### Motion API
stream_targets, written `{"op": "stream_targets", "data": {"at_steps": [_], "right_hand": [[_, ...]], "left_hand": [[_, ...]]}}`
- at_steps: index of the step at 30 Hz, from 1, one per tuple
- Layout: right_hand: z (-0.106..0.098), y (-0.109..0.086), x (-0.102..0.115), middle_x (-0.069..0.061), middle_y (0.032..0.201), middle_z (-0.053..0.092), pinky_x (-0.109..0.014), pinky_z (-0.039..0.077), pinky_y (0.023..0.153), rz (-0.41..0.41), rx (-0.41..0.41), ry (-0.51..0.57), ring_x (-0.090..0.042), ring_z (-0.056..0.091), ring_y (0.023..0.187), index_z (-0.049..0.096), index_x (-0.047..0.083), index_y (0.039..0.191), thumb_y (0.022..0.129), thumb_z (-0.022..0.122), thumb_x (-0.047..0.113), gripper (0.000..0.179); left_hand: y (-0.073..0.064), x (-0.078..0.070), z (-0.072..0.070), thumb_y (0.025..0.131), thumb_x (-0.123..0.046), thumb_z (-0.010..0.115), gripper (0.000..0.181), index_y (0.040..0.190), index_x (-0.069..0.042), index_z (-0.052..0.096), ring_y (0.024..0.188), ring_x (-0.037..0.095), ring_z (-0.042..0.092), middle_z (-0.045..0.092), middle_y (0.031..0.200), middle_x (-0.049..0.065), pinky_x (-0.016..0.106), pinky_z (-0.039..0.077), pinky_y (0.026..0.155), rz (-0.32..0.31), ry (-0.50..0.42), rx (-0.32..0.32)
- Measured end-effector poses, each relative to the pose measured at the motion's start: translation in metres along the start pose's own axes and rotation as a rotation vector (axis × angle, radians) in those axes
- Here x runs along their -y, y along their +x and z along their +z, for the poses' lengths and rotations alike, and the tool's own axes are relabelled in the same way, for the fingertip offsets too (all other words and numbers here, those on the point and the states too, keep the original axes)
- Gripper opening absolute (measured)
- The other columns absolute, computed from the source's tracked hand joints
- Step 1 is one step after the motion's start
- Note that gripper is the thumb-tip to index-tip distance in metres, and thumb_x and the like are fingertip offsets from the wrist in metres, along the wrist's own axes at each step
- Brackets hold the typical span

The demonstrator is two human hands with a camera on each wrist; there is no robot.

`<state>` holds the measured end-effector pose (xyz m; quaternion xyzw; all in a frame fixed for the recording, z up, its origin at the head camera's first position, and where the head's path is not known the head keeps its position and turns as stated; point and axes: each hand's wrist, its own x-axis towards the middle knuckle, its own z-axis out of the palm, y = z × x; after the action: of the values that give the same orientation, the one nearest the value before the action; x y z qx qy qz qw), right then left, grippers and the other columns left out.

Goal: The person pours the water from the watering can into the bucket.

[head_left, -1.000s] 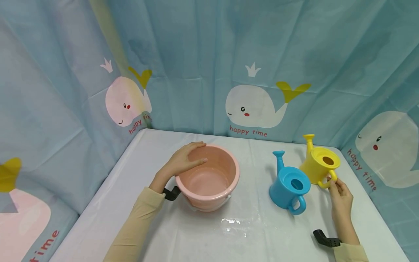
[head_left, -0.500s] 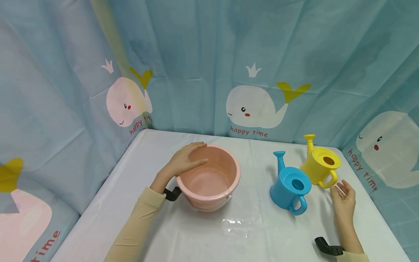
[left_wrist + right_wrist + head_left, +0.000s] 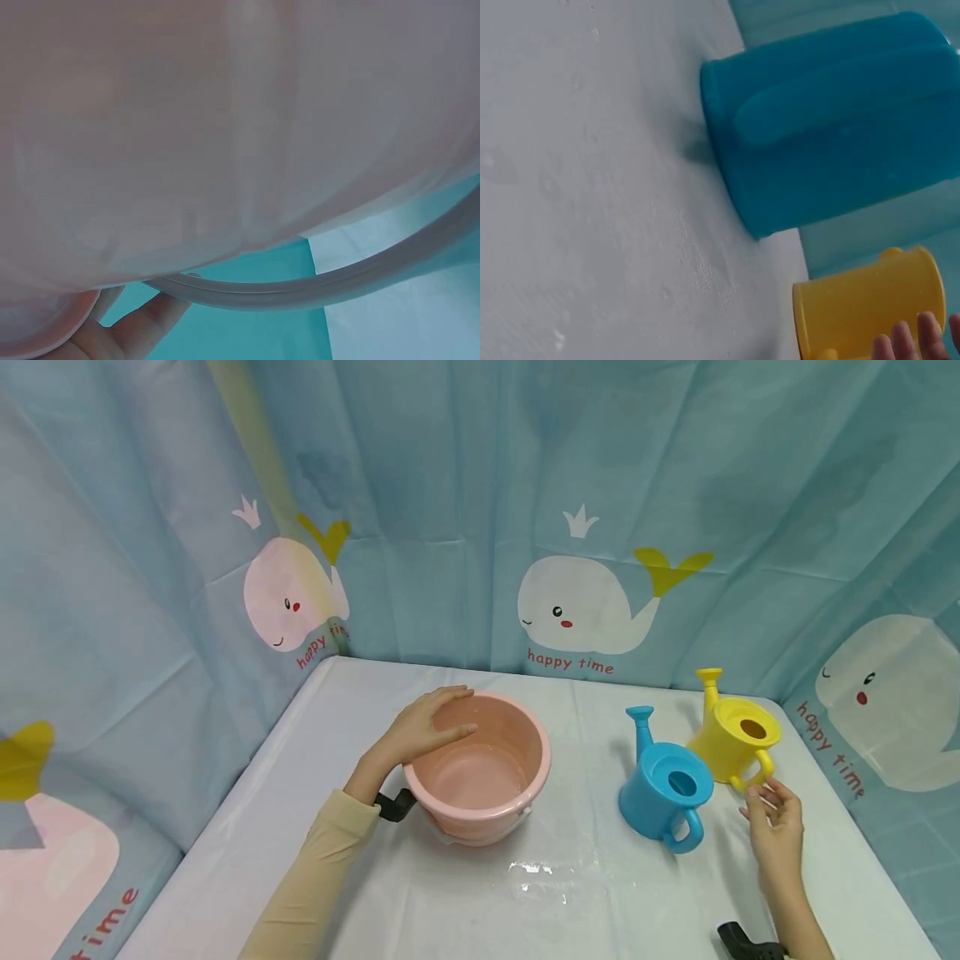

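A pink bucket [image 3: 474,815] stands upright on the table. My left hand [image 3: 422,727] grips its left rim, thumb inside and fingers along the outside. The bucket's wall [image 3: 187,150] and curved pale handle [image 3: 255,296] fill much of the left wrist view. At the right stands a yellow watering can [image 3: 716,752]; my right hand [image 3: 778,835] is just below its handle, fingers loosely bent and holding nothing. A blue watering can [image 3: 641,802] stands to the left of that hand. In the right wrist view, the fingertips [image 3: 904,341] overlap the yellow can's side.
The table [image 3: 480,902] has a white cover, with a wet, shiny patch [image 3: 536,868] in front of the bucket. Behind and beside it hangs a blue curtain [image 3: 435,485] with whale prints. Black camera mounts [image 3: 396,805] sit at both wrists.
My right hand has left the yellow watering can's handle, moved off to the right, then shifted back left and slightly nearer to me. The left hand, bucket and both cans stay in place.
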<state>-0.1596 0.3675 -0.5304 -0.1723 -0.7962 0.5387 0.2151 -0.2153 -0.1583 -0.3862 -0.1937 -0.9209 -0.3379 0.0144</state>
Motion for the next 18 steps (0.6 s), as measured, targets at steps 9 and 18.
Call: {"op": "stream_targets", "data": {"at_steps": [9,18], "right_hand": [[0.01,-0.018,0.002,0.012,0.101,0.058,-0.006,0.048,0.071,-0.129,0.146,-0.029,0.008,0.058,0.088,0.049,0.008,0.117,0.097,0.044,0.04,0.037],[0.018,-0.033,0.009,0.014,0.094,0.059,-0.008,0.049,0.069,-0.062,0.243,-0.099,0.007,0.057,0.085,0.055,0.003,0.105,0.095,0.042,0.048,0.048]], "left_hand": [[0.0,-0.001,-0.001,0.082,-0.055,0.061,0.065,0.138,-0.028,0.044,0.134,0.023,0.033,0.04,0.144,-0.006,0.054,0.031,0.105,0.005,0.002,-0.001],[0.0,-0.002,-0.001,0.082,-0.055,0.062,0.064,0.137,-0.028,0.045,0.134,0.022,0.034,0.04,0.144,-0.007,0.053,0.031,0.105,0.004,-0.004,-0.003]]}}
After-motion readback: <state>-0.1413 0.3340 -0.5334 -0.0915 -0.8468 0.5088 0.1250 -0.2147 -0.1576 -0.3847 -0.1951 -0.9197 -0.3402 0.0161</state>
